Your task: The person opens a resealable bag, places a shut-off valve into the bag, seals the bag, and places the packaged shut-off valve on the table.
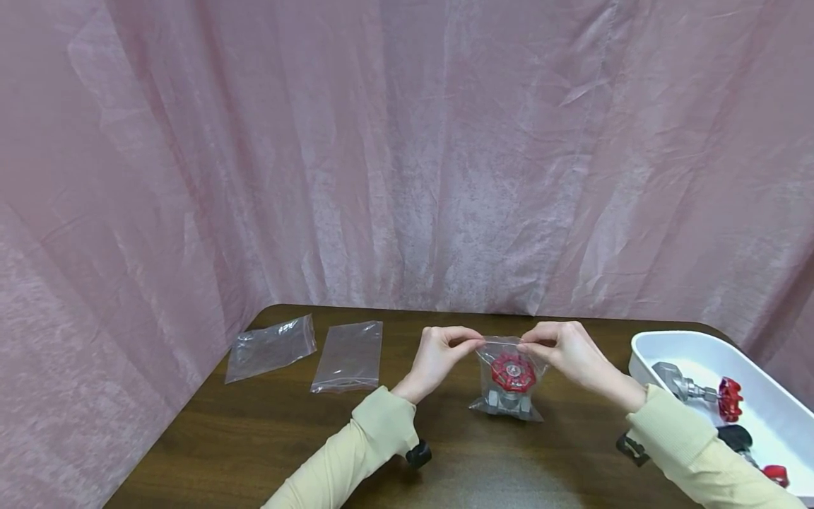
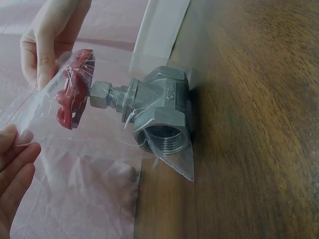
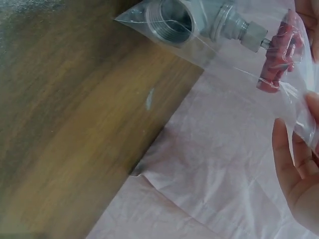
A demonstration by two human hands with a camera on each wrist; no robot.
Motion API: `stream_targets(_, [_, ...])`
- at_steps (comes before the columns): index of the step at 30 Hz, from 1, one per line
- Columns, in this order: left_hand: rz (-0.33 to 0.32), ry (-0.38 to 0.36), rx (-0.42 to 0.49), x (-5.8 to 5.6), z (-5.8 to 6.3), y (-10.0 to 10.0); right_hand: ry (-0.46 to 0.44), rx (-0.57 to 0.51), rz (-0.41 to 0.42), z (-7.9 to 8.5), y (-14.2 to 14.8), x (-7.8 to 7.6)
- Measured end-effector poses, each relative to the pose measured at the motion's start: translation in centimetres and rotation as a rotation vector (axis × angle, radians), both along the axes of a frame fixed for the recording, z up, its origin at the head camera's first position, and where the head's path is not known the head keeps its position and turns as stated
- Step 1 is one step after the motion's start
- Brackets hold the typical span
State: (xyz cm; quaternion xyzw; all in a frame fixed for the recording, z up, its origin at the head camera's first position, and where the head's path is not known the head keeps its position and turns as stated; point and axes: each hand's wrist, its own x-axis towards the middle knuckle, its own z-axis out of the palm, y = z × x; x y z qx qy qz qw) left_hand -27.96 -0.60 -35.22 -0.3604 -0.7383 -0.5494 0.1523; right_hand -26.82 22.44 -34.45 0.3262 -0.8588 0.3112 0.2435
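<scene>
A clear zip bag (image 1: 483, 394) stands on the table with a metal gate valve (image 2: 162, 99) inside it. The valve's red handwheel (image 1: 513, 372) points up toward the bag's mouth, and its threaded opening (image 2: 167, 139) shows through the plastic. My left hand (image 1: 445, 355) pinches the left end of the bag's top edge between thumb and fingers. At the right end of the same edge, my right hand (image 1: 566, 351) pinches the plastic too. Both hands are above the handwheel, and the bag's top edge is stretched between them.
Two flat clear zip bags, one at the far left (image 1: 273, 350) and one beside it (image 1: 348, 355), lie on the brown table (image 1: 254, 438). A white tub (image 1: 680, 338) at the right holds another red-handled valve (image 1: 729, 399) and a black-and-red part (image 1: 735, 437). Pink curtain (image 1: 407, 155) hangs behind.
</scene>
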Motion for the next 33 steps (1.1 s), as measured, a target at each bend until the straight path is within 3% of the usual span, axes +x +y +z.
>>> stream_targets(4, [-0.002, 0.000, 0.002, -0.1, 0.0, 0.0, -0.067, -0.015, -0.001, -0.1, 0.1, 0.2])
stream_targets(13, [-0.001, 0.006, 0.004, -0.2, -0.1, 0.1, -0.099, -0.026, 0.022, 0.0, 0.2, 0.0])
stream_targets(33, [0.001, 0.019, -0.002, -0.1, 0.1, 0.1, -0.056, -0.010, -0.018, 0.0, 1.3, 0.3])
